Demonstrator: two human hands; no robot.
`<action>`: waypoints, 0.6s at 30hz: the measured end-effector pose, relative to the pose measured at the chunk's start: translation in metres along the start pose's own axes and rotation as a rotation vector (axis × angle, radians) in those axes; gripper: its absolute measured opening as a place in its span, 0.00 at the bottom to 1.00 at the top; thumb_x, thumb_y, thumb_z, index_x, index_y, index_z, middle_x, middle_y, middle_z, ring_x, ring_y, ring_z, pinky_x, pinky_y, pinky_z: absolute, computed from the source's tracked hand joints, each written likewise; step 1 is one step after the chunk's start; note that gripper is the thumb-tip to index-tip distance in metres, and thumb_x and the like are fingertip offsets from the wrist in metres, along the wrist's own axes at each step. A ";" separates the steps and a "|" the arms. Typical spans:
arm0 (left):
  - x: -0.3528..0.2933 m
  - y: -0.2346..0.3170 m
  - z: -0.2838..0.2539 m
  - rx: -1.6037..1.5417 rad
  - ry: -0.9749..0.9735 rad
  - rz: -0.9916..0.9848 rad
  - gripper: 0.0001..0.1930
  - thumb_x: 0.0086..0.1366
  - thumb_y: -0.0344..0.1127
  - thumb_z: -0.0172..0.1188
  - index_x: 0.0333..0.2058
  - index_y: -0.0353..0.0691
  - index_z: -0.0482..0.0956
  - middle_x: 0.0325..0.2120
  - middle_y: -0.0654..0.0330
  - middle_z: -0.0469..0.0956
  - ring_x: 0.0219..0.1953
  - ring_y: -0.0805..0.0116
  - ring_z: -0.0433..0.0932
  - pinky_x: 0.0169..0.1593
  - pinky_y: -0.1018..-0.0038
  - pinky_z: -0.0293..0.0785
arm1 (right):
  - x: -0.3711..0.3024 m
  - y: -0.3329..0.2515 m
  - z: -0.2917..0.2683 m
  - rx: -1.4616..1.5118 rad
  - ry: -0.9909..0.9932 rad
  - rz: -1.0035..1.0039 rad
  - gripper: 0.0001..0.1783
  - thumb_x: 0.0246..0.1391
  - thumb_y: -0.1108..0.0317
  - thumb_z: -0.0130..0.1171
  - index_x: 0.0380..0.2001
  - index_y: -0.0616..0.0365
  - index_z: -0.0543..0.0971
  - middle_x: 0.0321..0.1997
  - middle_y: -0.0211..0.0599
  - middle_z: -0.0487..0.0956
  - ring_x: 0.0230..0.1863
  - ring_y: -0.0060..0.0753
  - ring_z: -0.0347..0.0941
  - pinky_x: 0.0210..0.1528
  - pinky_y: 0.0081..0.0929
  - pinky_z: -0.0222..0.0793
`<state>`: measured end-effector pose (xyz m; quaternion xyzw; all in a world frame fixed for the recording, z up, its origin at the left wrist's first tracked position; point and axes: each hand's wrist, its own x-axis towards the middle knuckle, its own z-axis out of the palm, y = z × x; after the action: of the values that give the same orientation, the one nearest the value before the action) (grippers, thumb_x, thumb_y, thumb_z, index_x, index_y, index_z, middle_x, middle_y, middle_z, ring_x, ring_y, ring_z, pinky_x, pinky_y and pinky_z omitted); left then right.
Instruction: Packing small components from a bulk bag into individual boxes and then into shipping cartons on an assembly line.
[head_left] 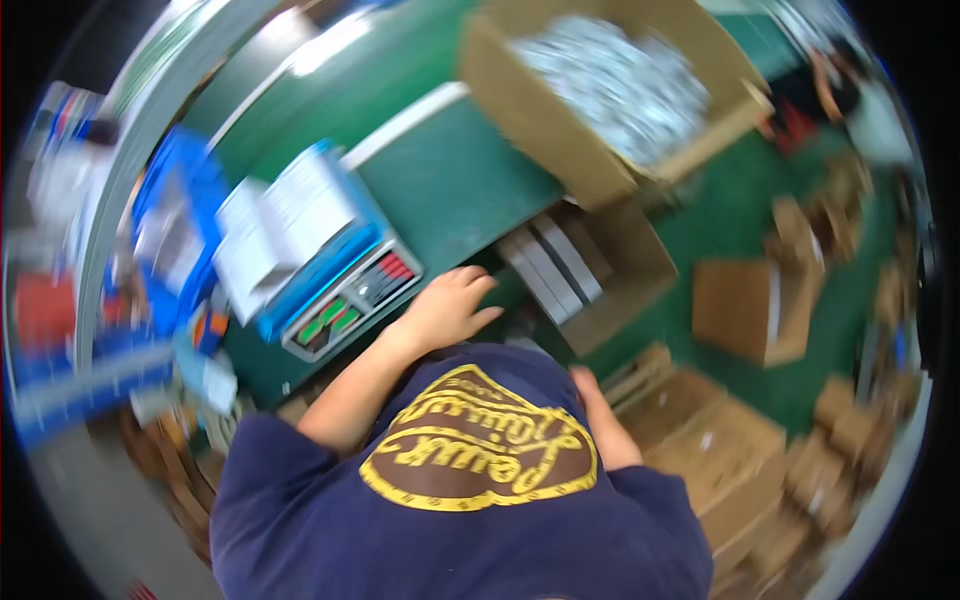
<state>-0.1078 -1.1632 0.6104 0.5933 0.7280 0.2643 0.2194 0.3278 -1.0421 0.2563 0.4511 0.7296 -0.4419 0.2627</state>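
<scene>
My left hand (455, 308) is over the near edge of the green tabletop (455, 185), its fingers apart and holding nothing visible. Just left of it stands a blue and white counting scale (352, 302) with lit displays and a keypad. An open book of white pages (290, 222) lies on the scale. My right hand (588, 388) is low beside the front of my dark blue shirt; its fingers are mostly hidden, so their pose is unclear. An open carton (625, 270) with white flat boxes (550, 268) inside lies forward of that hand.
A large open carton (545, 125) full of pale, blurred packets (620, 85) stands beyond the table. More cartons (745, 305) sit on the green floor at right, others (700, 430) close by. Blue bags (185, 235) are at left. Another person (825, 90) is far right.
</scene>
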 end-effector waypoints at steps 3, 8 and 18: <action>-0.004 0.011 -0.010 -0.167 -0.154 -0.176 0.16 0.64 0.46 0.55 0.37 0.39 0.78 0.40 0.51 0.76 0.46 0.49 0.75 0.51 0.60 0.70 | -0.012 0.021 -0.014 0.373 0.030 0.320 0.14 0.50 0.58 0.58 0.27 0.59 0.81 0.24 0.35 0.79 0.21 0.31 0.73 0.22 0.33 0.69; -0.070 0.003 -0.004 -0.184 -0.196 -0.526 0.15 0.62 0.42 0.52 0.30 0.35 0.80 0.30 0.47 0.80 0.38 0.47 0.79 0.44 0.56 0.74 | 0.007 -0.104 -0.093 0.547 0.096 -0.227 0.09 0.59 0.66 0.55 0.38 0.59 0.78 0.26 0.28 0.76 0.25 0.17 0.69 0.25 0.18 0.64; -0.177 -0.038 0.028 -0.196 -0.162 -0.892 0.15 0.55 0.39 0.52 0.30 0.34 0.83 0.33 0.45 0.81 0.40 0.48 0.80 0.47 0.58 0.74 | -0.077 -0.399 -0.051 0.272 -0.822 -0.475 0.16 0.63 0.67 0.52 0.53 0.59 0.75 0.42 0.31 0.80 0.44 0.18 0.72 0.51 0.17 0.66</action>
<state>-0.0832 -1.3392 0.5651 0.2175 0.8641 0.1644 0.4231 0.0085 -1.1105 0.5032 0.0911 0.5841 -0.7220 0.3596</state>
